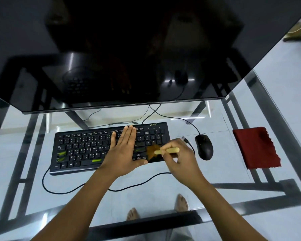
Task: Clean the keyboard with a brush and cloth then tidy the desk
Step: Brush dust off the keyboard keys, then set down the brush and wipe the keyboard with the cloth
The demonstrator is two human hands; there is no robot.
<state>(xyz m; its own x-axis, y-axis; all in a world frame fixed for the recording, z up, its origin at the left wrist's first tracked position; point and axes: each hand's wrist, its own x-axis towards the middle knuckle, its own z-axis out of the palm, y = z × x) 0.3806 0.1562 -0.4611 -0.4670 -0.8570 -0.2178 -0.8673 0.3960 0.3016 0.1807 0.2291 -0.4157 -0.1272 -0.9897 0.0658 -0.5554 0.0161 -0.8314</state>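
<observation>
The black keyboard [109,146] lies on the glass desk [215,171], just below the dark monitor [111,49]. The left hand [123,150] rests flat and open on its right-centre keys. The right hand [179,157] grips a wooden brush [165,151], bristles on the keyboard's right end. Right of the keyboard sit a mouse [204,146] and, farther right, a red cloth [256,147].

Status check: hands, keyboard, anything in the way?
Left hand flat on keyboard, steadying. Right hand grips brush, bristles on the right-end keys. Red cloth unused beyond mouse. Nothing blocking.
</observation>
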